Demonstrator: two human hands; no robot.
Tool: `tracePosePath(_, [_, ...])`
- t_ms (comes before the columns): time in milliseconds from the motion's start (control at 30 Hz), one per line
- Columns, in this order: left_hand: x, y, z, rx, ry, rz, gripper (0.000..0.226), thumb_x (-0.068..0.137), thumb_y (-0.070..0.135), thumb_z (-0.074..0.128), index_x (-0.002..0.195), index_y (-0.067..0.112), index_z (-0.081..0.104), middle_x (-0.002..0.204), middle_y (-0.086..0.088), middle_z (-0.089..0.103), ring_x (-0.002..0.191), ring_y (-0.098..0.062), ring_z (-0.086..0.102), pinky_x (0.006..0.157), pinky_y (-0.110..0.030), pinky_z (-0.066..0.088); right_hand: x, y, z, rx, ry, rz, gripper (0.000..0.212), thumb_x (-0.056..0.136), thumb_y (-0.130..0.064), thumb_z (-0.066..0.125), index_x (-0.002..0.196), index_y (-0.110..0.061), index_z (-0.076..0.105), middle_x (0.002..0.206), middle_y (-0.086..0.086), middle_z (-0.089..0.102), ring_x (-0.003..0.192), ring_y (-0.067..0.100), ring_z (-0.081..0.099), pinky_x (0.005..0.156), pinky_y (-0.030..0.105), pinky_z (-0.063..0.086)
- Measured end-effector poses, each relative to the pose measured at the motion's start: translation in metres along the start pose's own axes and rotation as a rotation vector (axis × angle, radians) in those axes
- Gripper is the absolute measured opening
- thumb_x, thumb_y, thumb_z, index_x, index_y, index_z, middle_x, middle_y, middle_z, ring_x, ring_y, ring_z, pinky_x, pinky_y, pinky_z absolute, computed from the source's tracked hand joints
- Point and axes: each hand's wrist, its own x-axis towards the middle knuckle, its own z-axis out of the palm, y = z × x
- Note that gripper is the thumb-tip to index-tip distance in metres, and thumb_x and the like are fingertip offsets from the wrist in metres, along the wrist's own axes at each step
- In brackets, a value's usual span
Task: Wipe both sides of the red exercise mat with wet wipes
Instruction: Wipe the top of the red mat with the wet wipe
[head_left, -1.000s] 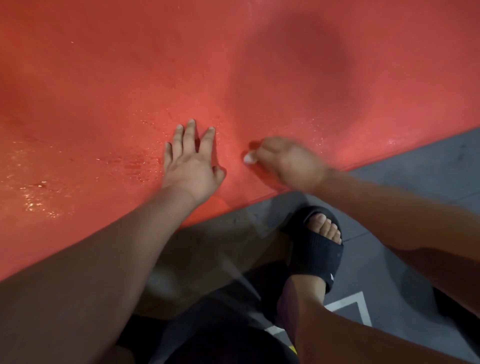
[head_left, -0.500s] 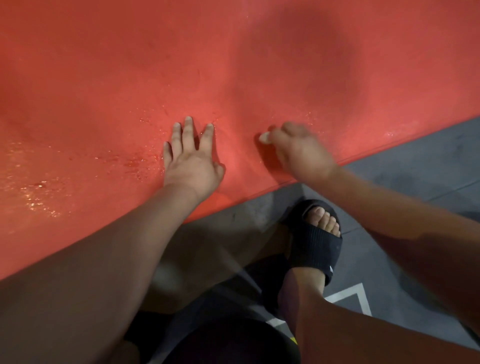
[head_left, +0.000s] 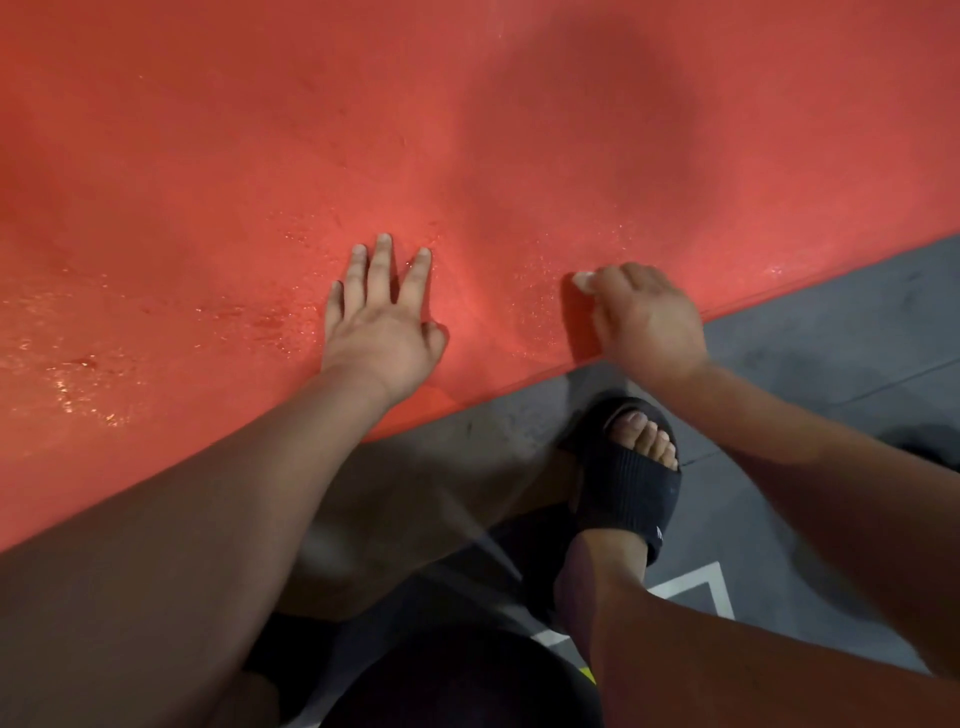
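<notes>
Grey hard floor (head_left: 779, 364) fills lower right of frame, w/ white painted line (head_left: 696, 587) and black ribbed slide sandal (head_left: 631, 493) on a foot.

Head view:
- Red foam exercise mat (head_left: 467, 130) covers upper frame. Near edge runs diagonally; wet sheen at left and centre.
- L hand (head_left: 382, 332) pressed flat on mat, fingers straight and spread.
- R hand (head_left: 649, 322) curled round small white wet wipe (head_left: 583, 280), held on mat near edge.
- Change vs. 1 s ago: R hand has shifted right along edge; L hand unmoved.
- Judgement: wipe pass is advancing along near-edge strip; this side still in progress.
</notes>
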Motion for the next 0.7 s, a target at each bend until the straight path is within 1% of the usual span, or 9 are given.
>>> tracePosePath(67, [0.0, 0.0, 0.0, 0.006, -0.015, -0.001, 0.081, 0.094, 0.049, 0.045, 0.161, 0.039, 0.0, 0.169, 0.0, -0.017, 0.155, -0.025, -0.016, 0.126, -0.048, 0.001, -0.005, -0.003, 0.0, -0.015, 0.051, 0.095, 0.019, 0.092, -0.018, 0.047, 0.099, -0.006, 0.06, 0.083, 0.016, 0.061, 0.074, 0.038, 0.058, 0.061, 0.043, 0.047])
tracePosePath(133, [0.0, 0.002, 0.0, 0.014, -0.019, -0.008, 0.082, 0.094, 0.05, 0.045, 0.161, 0.039, -0.001, 0.168, -0.001, -0.018, 0.155, -0.026, -0.017, 0.126, -0.049, 0.0, -0.016, -0.026, 0.011, 0.068, 0.029, 0.086, 0.016, 0.09, -0.013, 0.055, 0.1, -0.004, 0.061, 0.082, 0.018, 0.06, 0.072, 0.038, 0.058, 0.061, 0.041, 0.046])
tracePosePath(200, [0.0, 0.003, 0.001, 0.02, -0.019, -0.018, 0.082, 0.094, 0.05, 0.044, 0.161, 0.038, -0.002, 0.168, -0.001, -0.019, 0.155, -0.026, -0.018, 0.126, -0.049, -0.001, -0.029, -0.055, 0.026, 0.148, -0.043, -0.058, 0.022, 0.085, -0.006, 0.062, 0.108, -0.004, 0.063, 0.085, 0.017, 0.06, 0.076, 0.038, 0.057, 0.067, 0.041, 0.045])
tracePosePath(300, [0.001, 0.003, 0.002, 0.03, -0.026, -0.023, 0.082, 0.094, 0.05, 0.043, 0.161, 0.038, -0.003, 0.168, -0.002, -0.021, 0.154, -0.026, -0.019, 0.126, -0.049, -0.002, -0.034, -0.055, 0.028, 0.168, -0.121, -0.247, 0.024, 0.09, -0.008, 0.055, 0.113, -0.008, 0.063, 0.09, 0.012, 0.06, 0.083, 0.035, 0.055, 0.075, 0.044, 0.047])
tracePosePath(367, [0.002, 0.004, 0.003, 0.035, -0.024, -0.017, 0.082, 0.094, 0.049, 0.043, 0.161, 0.038, -0.003, 0.168, -0.002, -0.021, 0.154, -0.026, -0.019, 0.126, -0.05, -0.002, -0.033, -0.025, 0.017, 0.11, -0.081, -0.197, 0.025, 0.088, -0.01, 0.056, 0.112, -0.011, 0.063, 0.093, 0.01, 0.062, 0.085, 0.034, 0.056, 0.075, 0.042, 0.048])
tracePosePath(500, [0.001, 0.006, 0.007, 0.054, -0.018, -0.027, 0.081, 0.094, 0.049, 0.039, 0.161, 0.036, -0.006, 0.167, -0.003, -0.023, 0.154, -0.027, -0.02, 0.125, -0.051, -0.003, -0.032, 0.031, -0.003, -0.038, 0.083, 0.189, 0.007, 0.089, -0.008, 0.054, 0.093, -0.005, 0.058, 0.08, 0.016, 0.062, 0.071, 0.036, 0.057, 0.06, 0.035, 0.036])
tracePosePath(567, [0.001, 0.009, 0.007, 0.056, -0.021, -0.036, 0.082, 0.093, 0.048, 0.039, 0.161, 0.035, -0.006, 0.167, -0.004, -0.023, 0.154, -0.028, -0.021, 0.125, -0.051, -0.003, -0.035, 0.025, 0.002, -0.013, 0.126, 0.278, 0.003, 0.089, -0.005, 0.055, 0.09, -0.002, 0.056, 0.078, 0.019, 0.061, 0.069, 0.036, 0.056, 0.06, 0.033, 0.032])
tracePosePath(633, [0.002, 0.011, 0.006, 0.05, -0.028, -0.046, 0.083, 0.093, 0.048, 0.039, 0.161, 0.034, -0.006, 0.167, -0.004, -0.024, 0.153, -0.028, -0.022, 0.125, -0.052, -0.004, -0.04, -0.005, 0.018, 0.084, 0.107, 0.23, 0.011, 0.085, -0.002, 0.056, 0.096, -0.003, 0.057, 0.08, 0.02, 0.06, 0.073, 0.037, 0.055, 0.062, 0.039, 0.04])
tracePosePath(700, [0.001, 0.011, 0.005, 0.046, -0.032, -0.047, 0.083, 0.093, 0.047, 0.039, 0.161, 0.034, -0.005, 0.167, -0.004, -0.024, 0.153, -0.029, -0.022, 0.125, -0.052, -0.004, -0.047, -0.04, 0.031, 0.163, 0.036, 0.031, 0.02, 0.083, 0.0, 0.058, 0.103, -0.005, 0.059, 0.081, 0.016, 0.06, 0.075, 0.036, 0.053, 0.068, 0.044, 0.044])
